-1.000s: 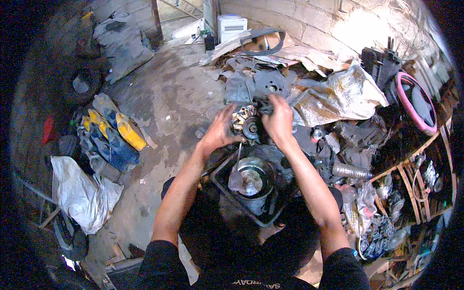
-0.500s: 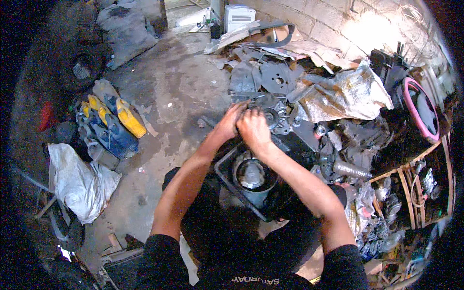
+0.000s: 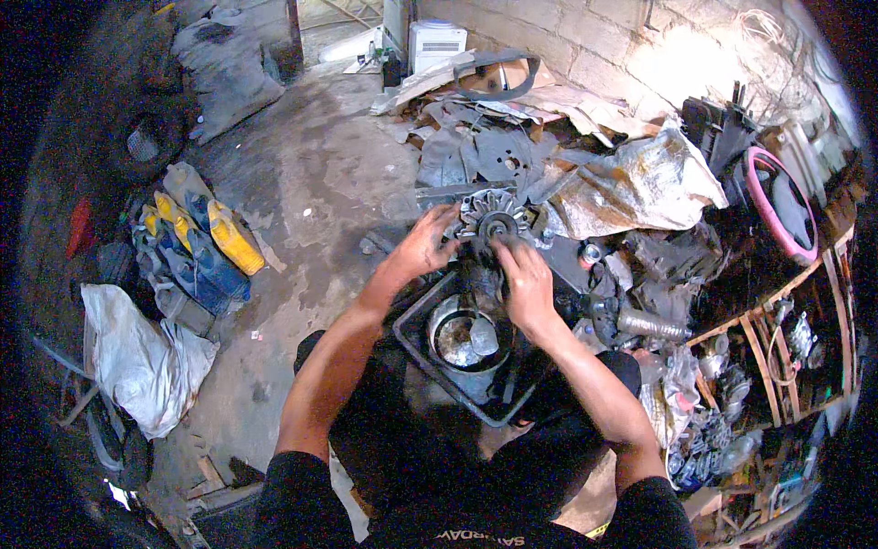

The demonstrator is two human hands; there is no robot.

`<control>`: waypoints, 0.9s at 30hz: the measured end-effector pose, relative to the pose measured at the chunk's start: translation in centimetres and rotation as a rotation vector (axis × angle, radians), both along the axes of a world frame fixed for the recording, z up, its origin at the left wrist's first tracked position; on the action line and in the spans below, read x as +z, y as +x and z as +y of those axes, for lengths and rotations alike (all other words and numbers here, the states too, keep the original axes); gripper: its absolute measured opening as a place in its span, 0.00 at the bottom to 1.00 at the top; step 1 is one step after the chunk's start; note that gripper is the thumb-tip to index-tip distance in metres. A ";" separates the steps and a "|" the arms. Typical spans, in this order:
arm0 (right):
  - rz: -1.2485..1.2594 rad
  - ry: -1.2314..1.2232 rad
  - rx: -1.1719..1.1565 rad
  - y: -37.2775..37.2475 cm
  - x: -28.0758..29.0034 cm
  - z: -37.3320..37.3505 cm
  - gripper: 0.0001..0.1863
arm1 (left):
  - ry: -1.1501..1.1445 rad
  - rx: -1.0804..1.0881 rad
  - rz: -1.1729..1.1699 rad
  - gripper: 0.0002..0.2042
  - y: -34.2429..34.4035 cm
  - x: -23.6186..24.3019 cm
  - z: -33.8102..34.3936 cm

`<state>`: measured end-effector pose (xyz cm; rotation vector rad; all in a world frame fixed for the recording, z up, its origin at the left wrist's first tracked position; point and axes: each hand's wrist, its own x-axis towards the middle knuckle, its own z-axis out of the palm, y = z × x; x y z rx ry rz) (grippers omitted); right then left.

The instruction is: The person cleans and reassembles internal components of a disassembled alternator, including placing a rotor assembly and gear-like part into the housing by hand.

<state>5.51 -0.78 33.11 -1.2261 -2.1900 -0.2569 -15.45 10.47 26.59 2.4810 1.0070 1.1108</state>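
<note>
A round metal part with fins (image 3: 498, 218) and a hub at its centre lies in front of me. Beside its left edge is my left hand (image 3: 428, 242), thumb and fingers apart and curved, with nothing visible between them. My right hand (image 3: 525, 279) is just below the hub, its fingers bent down and partly blurred. A dark, blurred thing (image 3: 480, 277) hangs under those fingers; its kind cannot be made out. Nearer to me, a round metal pot (image 3: 448, 357) stands in a black square-rimmed tray (image 3: 407, 343). A pale, rounded thing (image 3: 483, 337) shows inside the pot.
A stained silver sheet (image 3: 631, 188) and flattened cardboard (image 3: 585, 105) lie beyond, towards the block wall. To the right are a clear plastic bottle (image 3: 651, 324), a can (image 3: 591, 253) and a pink-rimmed ring (image 3: 759, 197). Yellow-and-blue bags (image 3: 206, 238) and a white sack (image 3: 137, 357) lie left.
My hands have parted: the left has shifted slightly left, the right towards me and right. The finned part is now uncovered. My view has tilted and shifted slightly.
</note>
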 end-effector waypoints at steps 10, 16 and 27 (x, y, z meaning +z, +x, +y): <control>-0.179 -0.085 0.121 -1.5 -8.1 1.0 0.18 | -0.103 -0.057 -0.096 0.20 -2.2 1.1 0.2; -0.074 -0.154 0.041 2.6 -8.5 -0.9 0.25 | -0.063 0.071 -0.080 0.29 1.0 2.6 -1.4; -0.314 -0.046 0.174 3.8 -10.2 1.4 0.23 | -0.075 0.091 -0.035 0.32 0.6 0.4 0.5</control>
